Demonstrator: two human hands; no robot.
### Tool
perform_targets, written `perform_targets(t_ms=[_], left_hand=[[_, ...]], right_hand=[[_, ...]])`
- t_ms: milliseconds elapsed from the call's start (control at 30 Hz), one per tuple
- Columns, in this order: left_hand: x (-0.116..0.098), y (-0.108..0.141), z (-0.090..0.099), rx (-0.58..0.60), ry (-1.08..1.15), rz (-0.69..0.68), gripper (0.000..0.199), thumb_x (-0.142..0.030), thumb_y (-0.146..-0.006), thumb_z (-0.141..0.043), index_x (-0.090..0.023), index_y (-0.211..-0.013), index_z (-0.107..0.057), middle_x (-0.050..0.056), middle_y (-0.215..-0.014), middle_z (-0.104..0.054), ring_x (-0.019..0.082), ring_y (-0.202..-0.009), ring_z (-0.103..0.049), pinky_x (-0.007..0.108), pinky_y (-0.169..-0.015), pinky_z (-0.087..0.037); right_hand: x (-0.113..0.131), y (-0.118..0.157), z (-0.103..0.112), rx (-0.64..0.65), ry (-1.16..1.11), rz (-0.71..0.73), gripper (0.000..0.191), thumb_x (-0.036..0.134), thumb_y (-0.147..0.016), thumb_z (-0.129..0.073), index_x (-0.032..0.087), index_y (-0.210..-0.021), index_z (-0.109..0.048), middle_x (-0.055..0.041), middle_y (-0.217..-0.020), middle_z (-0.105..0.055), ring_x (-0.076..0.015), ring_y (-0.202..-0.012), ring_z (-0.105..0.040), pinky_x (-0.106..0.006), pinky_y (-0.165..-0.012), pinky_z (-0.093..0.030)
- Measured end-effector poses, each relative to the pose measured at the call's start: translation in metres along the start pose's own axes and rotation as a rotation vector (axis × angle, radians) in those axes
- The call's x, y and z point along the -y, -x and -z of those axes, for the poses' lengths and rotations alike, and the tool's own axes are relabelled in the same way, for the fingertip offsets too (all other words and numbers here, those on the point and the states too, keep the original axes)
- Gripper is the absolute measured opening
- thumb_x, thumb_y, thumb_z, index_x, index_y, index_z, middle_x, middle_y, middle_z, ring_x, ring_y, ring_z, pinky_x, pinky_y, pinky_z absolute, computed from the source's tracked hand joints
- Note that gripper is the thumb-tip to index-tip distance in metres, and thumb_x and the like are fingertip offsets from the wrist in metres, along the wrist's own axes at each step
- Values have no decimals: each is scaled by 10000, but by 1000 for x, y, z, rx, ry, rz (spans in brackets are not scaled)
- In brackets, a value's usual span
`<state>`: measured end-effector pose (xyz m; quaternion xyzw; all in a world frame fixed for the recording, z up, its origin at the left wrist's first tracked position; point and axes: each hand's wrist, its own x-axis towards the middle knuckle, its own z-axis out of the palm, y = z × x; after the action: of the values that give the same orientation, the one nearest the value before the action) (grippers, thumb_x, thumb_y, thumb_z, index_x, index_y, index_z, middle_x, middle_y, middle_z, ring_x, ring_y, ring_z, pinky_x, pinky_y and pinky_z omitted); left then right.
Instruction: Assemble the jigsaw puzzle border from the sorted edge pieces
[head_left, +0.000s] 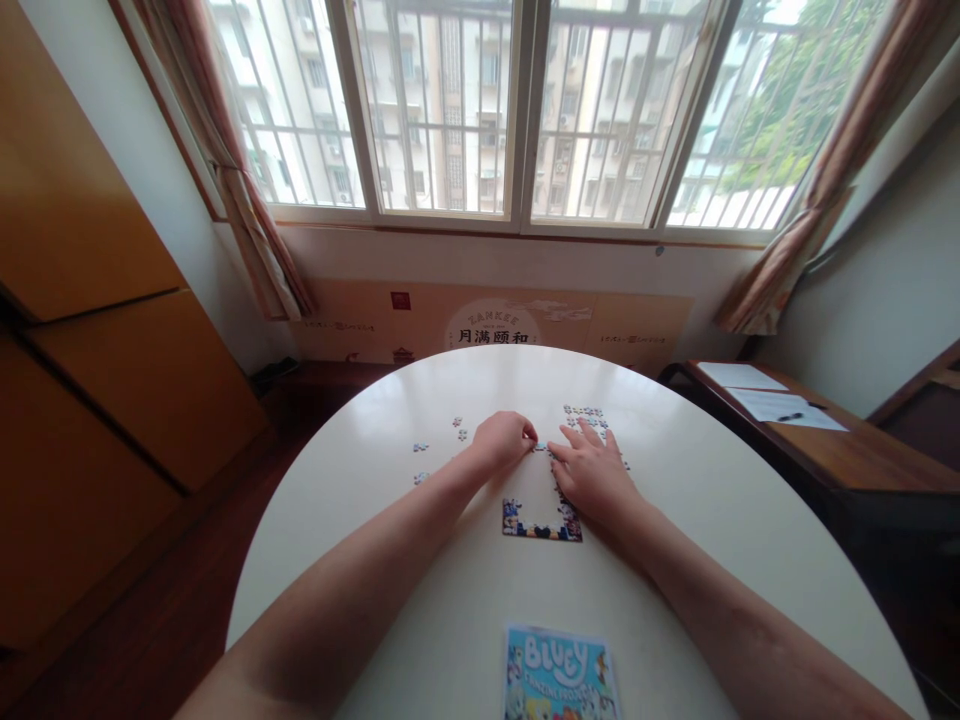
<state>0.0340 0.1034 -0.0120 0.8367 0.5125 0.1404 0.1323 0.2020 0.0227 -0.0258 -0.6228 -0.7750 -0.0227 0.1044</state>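
Note:
My left hand (504, 443) is closed in a pinch above the middle of the white table, its fingertips on a small puzzle piece (540, 447). Fingers spread, my right hand (596, 472) lies flat over the right side of a partly joined jigsaw puzzle (541, 531). The puzzle's bottom edge and lower corners show as a dark, colourful frame. Part of its right side is hidden under my right hand. Beyond those fingers lies a group of loose pieces (583, 411). More puzzle pieces (421, 447) are scattered left of my left hand.
A blue "Bluey" picture sheet (559, 675) lies near me on the round white table (337, 560). At the right stands a wooden side table (810, 455) with papers (784, 408) and a pen. Barred windows and a printed panel are behind; a wooden cabinet (97, 400) is at left.

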Motion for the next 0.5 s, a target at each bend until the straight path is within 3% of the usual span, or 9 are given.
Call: perform_targets(t_ms=[133, 300, 400, 500], left_hand=[[-2, 2, 3, -31, -17, -5, 189, -237, -849, -642, -255, -937, -808, 34, -983, -761, 209, -922, -680, 273, -856, -519], [3, 3, 27, -183, -38, 37, 319, -201, -985, -473, -228, -1171, -730, 71, -1191, -691, 204, -1045, -651, 298, -959, -483], [7, 3, 39, -196, -50, 36, 273, -225, -972, -521, -208, -1127, -745, 84, -1145, -696, 210, -999, -654, 306, -928, -493], [8, 4, 40, -129, -64, -6, 188, -226, -909, -622, -230, -999, -787, 53, -1044, -719, 202, -947, -658, 284, -880, -501]], right_hand=[[-1, -1, -2, 6, -1, 8, 421, 352, -978, -419, 232, -1313, -644, -102, -1545, -436, -364, -1496, -221, -670, -1161, -144], [-7, 0, 2, -67, -13, -24, 445, 334, -984, -418, 197, -1365, -601, -102, -1547, -433, -349, -1492, -240, -640, -1175, -151], [-10, 0, 4, -93, -13, -36, 423, 295, -985, -410, 217, -1344, -618, -91, -1544, -439, -348, -1491, -238, -640, -1169, -155], [-9, -1, 2, -73, -14, -36, 420, 259, -978, -407, 244, -1330, -635, -83, -1541, -444, -348, -1485, -251, -638, -1165, -160]])
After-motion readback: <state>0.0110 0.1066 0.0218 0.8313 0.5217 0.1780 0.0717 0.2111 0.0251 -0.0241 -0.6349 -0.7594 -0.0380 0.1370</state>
